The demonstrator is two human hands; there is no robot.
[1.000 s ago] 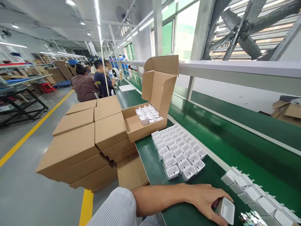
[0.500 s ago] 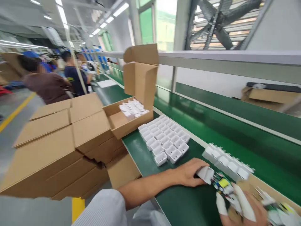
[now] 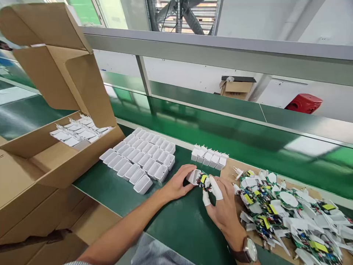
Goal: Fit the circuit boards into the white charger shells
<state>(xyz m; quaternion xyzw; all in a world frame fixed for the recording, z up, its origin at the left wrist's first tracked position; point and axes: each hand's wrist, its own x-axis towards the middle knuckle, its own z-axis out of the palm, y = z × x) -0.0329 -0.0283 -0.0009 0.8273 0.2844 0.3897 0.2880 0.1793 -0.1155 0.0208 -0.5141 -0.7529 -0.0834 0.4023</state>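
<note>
Right hand: seen nearest, wrist bearing a round-faced watch; white rubber cots are worn on 2 fingertips; the fingers are pinched shut on a small circuit board with a yellow block component.
Left hand: bare, curled closed round a white casing, a smooth rounded plastic shell with its open mouth turned toward the board.
Casing and board: held between the 2 hands, just above the green belt; the board is touching or just inside the casing mouth, which cannot be told apart.
Belt surface: matte dark green, flat.
Board pile: a loose heap of green boards with white pronged caps, laid on a brown cardboard sheet at the right, just beside the right hand.
Empty casings: glossy white rectangular shells, set open-side up in tight rows, left of the hands.
Finished row: 1 short line of white plugs with prongs up, beyond the hands.
Carton: corrugated brown, lid raised, partly filled with white plugs, at the far left.
Change from 0.5 s ago: the view has swung right; the hands have been brought together, and the co-workers have gone from view.
</note>
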